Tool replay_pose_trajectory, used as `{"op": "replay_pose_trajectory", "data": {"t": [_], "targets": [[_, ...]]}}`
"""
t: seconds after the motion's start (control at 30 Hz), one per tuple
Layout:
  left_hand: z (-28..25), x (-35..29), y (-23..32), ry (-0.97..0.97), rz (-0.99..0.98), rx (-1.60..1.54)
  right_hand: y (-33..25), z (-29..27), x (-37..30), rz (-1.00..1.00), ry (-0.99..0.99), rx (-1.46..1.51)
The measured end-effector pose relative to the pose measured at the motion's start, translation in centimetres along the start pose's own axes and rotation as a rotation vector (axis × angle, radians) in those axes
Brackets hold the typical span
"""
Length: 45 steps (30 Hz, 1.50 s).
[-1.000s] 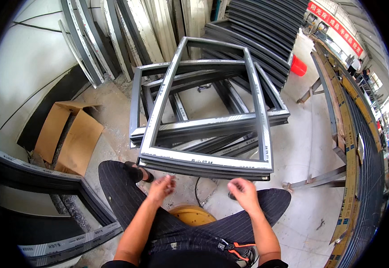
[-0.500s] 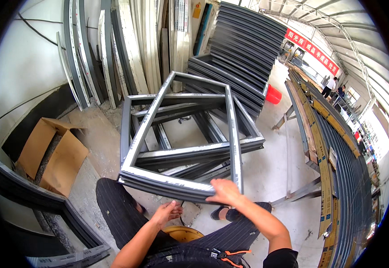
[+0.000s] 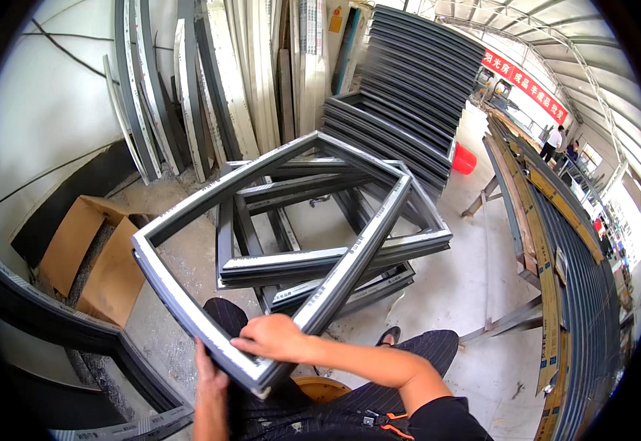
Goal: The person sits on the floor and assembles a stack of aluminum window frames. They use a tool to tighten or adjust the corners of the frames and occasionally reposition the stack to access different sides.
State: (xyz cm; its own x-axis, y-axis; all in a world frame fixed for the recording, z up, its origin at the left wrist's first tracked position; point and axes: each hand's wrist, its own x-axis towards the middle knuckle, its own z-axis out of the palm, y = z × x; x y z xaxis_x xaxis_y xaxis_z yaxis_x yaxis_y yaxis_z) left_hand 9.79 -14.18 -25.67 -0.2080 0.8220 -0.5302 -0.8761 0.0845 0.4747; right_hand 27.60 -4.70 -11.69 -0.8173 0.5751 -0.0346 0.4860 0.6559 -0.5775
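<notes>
A dark grey window frame (image 3: pixel 361 253) with whitish protective film lies turned on the pile, its near corner above my lap. My right hand (image 3: pixel 272 338) is closed over the near bar beside that corner, fingers bent at the film. At the outer edge of the same bar, my left hand (image 3: pixel 210 375) grips from the left; some of its fingers are hidden beneath. Under this frame, more grey frames (image 3: pixel 291 261) lie crosswise on each other at differing angles.
Behind the pile rises a tall stack of dark frames (image 3: pixel 419 81). An open cardboard box (image 3: pixel 111 268) stands left, near another large frame (image 3: pixel 48 316). Long profiles (image 3: pixel 570 272) lie on a rack at right; a red bucket (image 3: pixel 464 159) stands beyond. Strips lean on the wall.
The top frame has swung round, its near corner coming toward my lap. My right hand has moved left along with it, and my left hand has gone from free to gripping its edge.
</notes>
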Motion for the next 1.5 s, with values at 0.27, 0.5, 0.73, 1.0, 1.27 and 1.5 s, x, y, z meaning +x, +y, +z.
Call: {"op": "replay_pose_trajectory", "data": {"t": [0.27, 0.5, 0.73, 1.0, 1.27, 1.5], "targets": [[-9.1, -2.6, 11.3, 0.183, -0.129, 0.048, 16.7, -8.5, -2.6, 0.135, 0.292, -0.444], [-19.6, -5.1, 16.0, 0.299, -0.074, 0.029, 17.8, -6.4, -0.1, 0.166, 0.136, -0.449], [-9.4, -9.0, 16.1, 0.843, 1.003, 1.587, 16.1, -4.7, -1.2, 0.174, 0.294, -0.428], [-6.2, -6.8, 8.4, 0.588, 0.856, 1.938, 9.3, -3.8, 0.8, 0.073, 0.331, -0.476], [-15.0, 1.1, 5.9, 0.725, 0.474, 1.613, 3.1, -6.4, 4.3, -0.193, 0.415, -0.695], [-20.3, 5.5, 2.8, 0.826, 0.364, 1.454, 1.4, -4.0, 7.9, -0.349, 0.37, -0.776]]}}
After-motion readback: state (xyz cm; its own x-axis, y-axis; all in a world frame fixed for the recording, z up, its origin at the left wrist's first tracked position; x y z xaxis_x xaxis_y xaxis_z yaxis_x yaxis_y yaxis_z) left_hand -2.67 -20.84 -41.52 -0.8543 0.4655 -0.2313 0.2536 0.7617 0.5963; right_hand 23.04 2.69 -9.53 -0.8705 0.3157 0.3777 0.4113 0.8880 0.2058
